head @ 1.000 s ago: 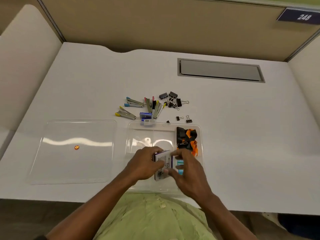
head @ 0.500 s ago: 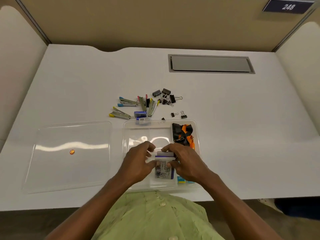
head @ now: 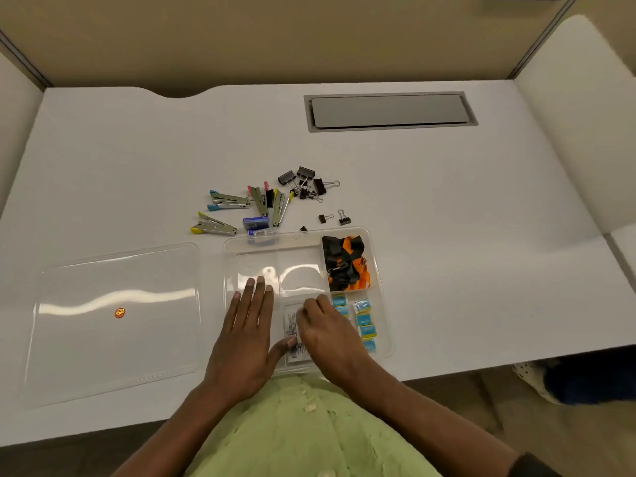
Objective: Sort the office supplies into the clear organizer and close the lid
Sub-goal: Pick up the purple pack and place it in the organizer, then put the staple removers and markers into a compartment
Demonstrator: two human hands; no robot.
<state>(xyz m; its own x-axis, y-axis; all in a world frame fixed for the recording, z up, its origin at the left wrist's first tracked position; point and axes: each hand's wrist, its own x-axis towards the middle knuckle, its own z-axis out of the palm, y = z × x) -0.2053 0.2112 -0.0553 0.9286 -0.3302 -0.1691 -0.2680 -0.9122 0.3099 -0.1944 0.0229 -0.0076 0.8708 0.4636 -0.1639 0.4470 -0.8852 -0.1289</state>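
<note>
Overhead, white desk (head: 447,208) between beige partitions (head: 241,36).

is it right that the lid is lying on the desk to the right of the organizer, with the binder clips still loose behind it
Not quite. The head view shows the lid lying on the desk to the left of the organizer, not the right. The rest holds: the binder clips still lie loose behind it.

On my feed a grey cable hatch (head: 390,111) sat flush in the white desk (head: 464,242), with tan partition walls (head: 275,39) behind it.
</note>
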